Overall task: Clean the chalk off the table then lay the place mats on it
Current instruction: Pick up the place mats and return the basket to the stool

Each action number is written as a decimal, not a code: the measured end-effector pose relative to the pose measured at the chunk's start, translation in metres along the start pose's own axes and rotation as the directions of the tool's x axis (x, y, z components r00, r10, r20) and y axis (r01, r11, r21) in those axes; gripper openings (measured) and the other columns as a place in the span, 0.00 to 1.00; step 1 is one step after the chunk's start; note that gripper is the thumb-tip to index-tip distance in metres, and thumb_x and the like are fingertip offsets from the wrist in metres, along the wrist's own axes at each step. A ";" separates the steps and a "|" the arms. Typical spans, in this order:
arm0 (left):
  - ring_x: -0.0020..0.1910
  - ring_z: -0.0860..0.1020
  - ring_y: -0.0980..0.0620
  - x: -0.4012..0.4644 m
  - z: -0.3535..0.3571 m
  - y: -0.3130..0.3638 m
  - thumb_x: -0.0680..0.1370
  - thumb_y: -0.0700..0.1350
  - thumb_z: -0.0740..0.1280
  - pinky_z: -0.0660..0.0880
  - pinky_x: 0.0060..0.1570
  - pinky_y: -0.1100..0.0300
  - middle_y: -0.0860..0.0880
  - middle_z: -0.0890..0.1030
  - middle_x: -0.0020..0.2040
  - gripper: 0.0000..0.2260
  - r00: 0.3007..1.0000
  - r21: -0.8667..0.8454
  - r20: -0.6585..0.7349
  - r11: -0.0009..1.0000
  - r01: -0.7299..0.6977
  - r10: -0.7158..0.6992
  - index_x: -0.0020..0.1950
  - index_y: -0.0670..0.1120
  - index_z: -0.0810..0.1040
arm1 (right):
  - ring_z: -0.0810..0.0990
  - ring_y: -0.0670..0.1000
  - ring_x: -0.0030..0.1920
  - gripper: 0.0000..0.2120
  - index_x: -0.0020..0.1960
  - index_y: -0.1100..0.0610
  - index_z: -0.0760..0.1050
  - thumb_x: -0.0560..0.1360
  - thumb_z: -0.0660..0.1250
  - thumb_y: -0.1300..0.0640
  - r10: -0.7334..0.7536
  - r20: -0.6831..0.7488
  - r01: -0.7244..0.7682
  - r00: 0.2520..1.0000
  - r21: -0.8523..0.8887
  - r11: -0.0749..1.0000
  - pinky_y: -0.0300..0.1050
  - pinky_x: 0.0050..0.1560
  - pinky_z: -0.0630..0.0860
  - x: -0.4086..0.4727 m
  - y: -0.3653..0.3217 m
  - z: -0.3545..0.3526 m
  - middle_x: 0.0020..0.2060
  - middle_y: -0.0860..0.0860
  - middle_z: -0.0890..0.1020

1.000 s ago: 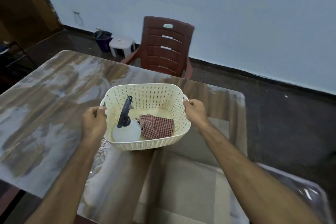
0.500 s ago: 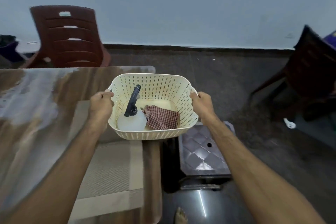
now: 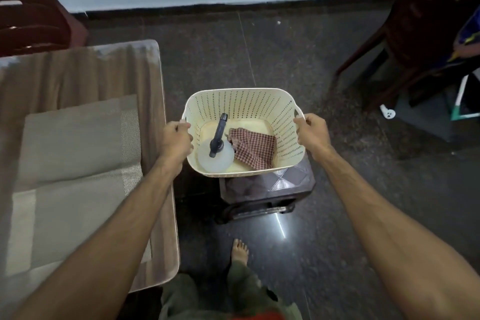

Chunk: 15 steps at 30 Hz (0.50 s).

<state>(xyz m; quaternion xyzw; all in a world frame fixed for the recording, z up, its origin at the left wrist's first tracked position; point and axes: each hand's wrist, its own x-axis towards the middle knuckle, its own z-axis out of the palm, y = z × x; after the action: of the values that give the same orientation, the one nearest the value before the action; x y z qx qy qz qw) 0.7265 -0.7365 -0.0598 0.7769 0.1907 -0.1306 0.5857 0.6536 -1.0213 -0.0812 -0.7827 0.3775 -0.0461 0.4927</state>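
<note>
Hands both grip the cream basket (image 3: 242, 104): left hand (image 3: 176, 141), right hand (image 3: 311, 135). It hides most of the dark stool (image 3: 270, 189) beneath; place mats (image 3: 75, 176) lie on the table (image 3: 145, 65).

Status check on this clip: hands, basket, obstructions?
Left hand and right hand grip basket rims. Basket above dark stool, beside table. Place mats on table. Nothing blocking.

- Left hand (image 3: 176, 141) and right hand (image 3: 313, 134) grip opposite handles of cream perforated basket (image 3: 244, 101).
- Basket over dark stool (image 3: 270, 189), contact unclear.
- Inside: spray bottle (image 3: 217, 154) at 9 o'clock, checkered cloth (image 3: 253, 148) touching it at 3 o'clock.
- Table (image 3: 145, 73) at 9 o'clock of basket, bearing place mats (image 3: 72, 153).
- Bare foot (image 3: 240, 251) at 6 o'clock.
</note>
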 end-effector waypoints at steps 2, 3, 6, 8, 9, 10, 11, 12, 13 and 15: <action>0.30 0.70 0.52 -0.002 0.012 -0.024 0.82 0.41 0.56 0.69 0.30 0.60 0.47 0.72 0.36 0.09 0.999 0.068 0.003 0.997 0.033 -0.033 0.57 0.42 0.74 | 0.77 0.48 0.31 0.10 0.50 0.60 0.77 0.81 0.61 0.54 0.014 0.028 -0.013 1.000 -0.045 0.999 0.41 0.30 0.74 0.003 0.024 0.002 0.36 0.51 0.78; 0.31 0.72 0.51 -0.003 0.016 -0.037 0.82 0.41 0.55 0.70 0.32 0.60 0.47 0.74 0.38 0.10 0.999 0.106 0.006 0.993 0.049 -0.050 0.58 0.42 0.74 | 0.77 0.48 0.30 0.08 0.51 0.58 0.75 0.82 0.61 0.54 0.021 0.049 -0.018 0.999 -0.063 0.998 0.39 0.29 0.72 0.002 0.036 0.003 0.37 0.51 0.78; 0.37 0.78 0.49 -0.006 0.027 -0.075 0.82 0.40 0.56 0.72 0.35 0.60 0.43 0.78 0.50 0.08 0.992 0.191 0.015 0.974 0.120 -0.125 0.56 0.43 0.73 | 0.80 0.47 0.31 0.07 0.51 0.56 0.73 0.83 0.60 0.54 0.057 0.091 -0.046 0.994 -0.117 0.992 0.38 0.31 0.73 -0.005 0.071 0.008 0.37 0.51 0.79; 0.48 0.81 0.44 -0.010 0.032 -0.098 0.81 0.38 0.57 0.73 0.36 0.60 0.41 0.77 0.57 0.06 0.983 0.226 0.027 0.959 0.169 -0.180 0.55 0.44 0.72 | 0.81 0.48 0.32 0.07 0.51 0.57 0.73 0.83 0.60 0.54 0.086 0.117 -0.070 0.989 -0.141 0.988 0.42 0.35 0.75 -0.010 0.095 0.012 0.35 0.52 0.80; 0.52 0.80 0.42 -0.013 0.033 -0.107 0.80 0.37 0.58 0.74 0.38 0.59 0.40 0.77 0.58 0.06 0.979 0.242 0.033 0.952 0.189 -0.203 0.56 0.44 0.72 | 0.81 0.49 0.33 0.08 0.50 0.57 0.73 0.83 0.60 0.54 0.101 0.125 -0.081 0.987 -0.155 0.985 0.43 0.36 0.76 -0.011 0.106 0.013 0.34 0.52 0.81; 0.55 0.79 0.40 -0.014 0.035 -0.116 0.80 0.36 0.59 0.75 0.40 0.57 0.40 0.77 0.58 0.07 0.974 0.254 0.038 0.944 0.209 -0.225 0.56 0.44 0.72 | 0.82 0.50 0.33 0.08 0.51 0.57 0.73 0.83 0.60 0.54 0.117 0.131 -0.094 0.984 -0.174 0.980 0.45 0.37 0.77 -0.012 0.117 0.015 0.33 0.52 0.81; 0.56 0.79 0.39 -0.015 0.036 -0.124 0.79 0.36 0.59 0.76 0.43 0.54 0.39 0.78 0.58 0.08 0.969 0.263 0.039 0.938 0.226 -0.244 0.57 0.43 0.72 | 0.82 0.50 0.34 0.08 0.51 0.58 0.73 0.83 0.61 0.53 0.129 0.136 -0.102 0.982 -0.187 0.977 0.46 0.38 0.78 -0.013 0.125 0.015 0.33 0.51 0.81; 0.56 0.79 0.39 -0.016 0.037 -0.130 0.80 0.36 0.58 0.78 0.45 0.52 0.38 0.78 0.58 0.08 0.966 0.269 0.038 0.934 0.236 -0.255 0.57 0.43 0.72 | 0.82 0.51 0.34 0.08 0.52 0.58 0.74 0.83 0.61 0.53 0.141 0.144 -0.112 0.979 -0.197 0.974 0.47 0.37 0.79 -0.013 0.131 0.016 0.32 0.51 0.81; 0.56 0.79 0.39 -0.017 0.039 -0.135 0.80 0.36 0.58 0.79 0.47 0.50 0.38 0.78 0.58 0.07 0.965 0.273 0.038 0.932 0.240 -0.259 0.56 0.43 0.71 | 0.82 0.51 0.34 0.09 0.53 0.58 0.74 0.83 0.61 0.53 0.147 0.153 -0.115 0.977 -0.199 0.973 0.46 0.36 0.79 -0.014 0.136 0.016 0.32 0.51 0.81; 0.55 0.79 0.38 -0.017 0.041 -0.141 0.80 0.37 0.57 0.79 0.50 0.47 0.37 0.78 0.57 0.06 0.964 0.281 0.037 0.929 0.241 -0.262 0.55 0.43 0.71 | 0.82 0.51 0.34 0.10 0.54 0.60 0.75 0.83 0.60 0.53 0.149 0.162 -0.115 0.975 -0.204 0.972 0.44 0.32 0.76 -0.013 0.141 0.017 0.32 0.51 0.80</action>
<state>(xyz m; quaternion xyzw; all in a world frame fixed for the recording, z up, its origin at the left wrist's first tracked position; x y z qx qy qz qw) 0.6486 -0.7444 -0.1858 0.8141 0.2469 -0.2582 0.4579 0.5752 -1.0327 -0.1992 -0.8008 0.3865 0.0932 0.4479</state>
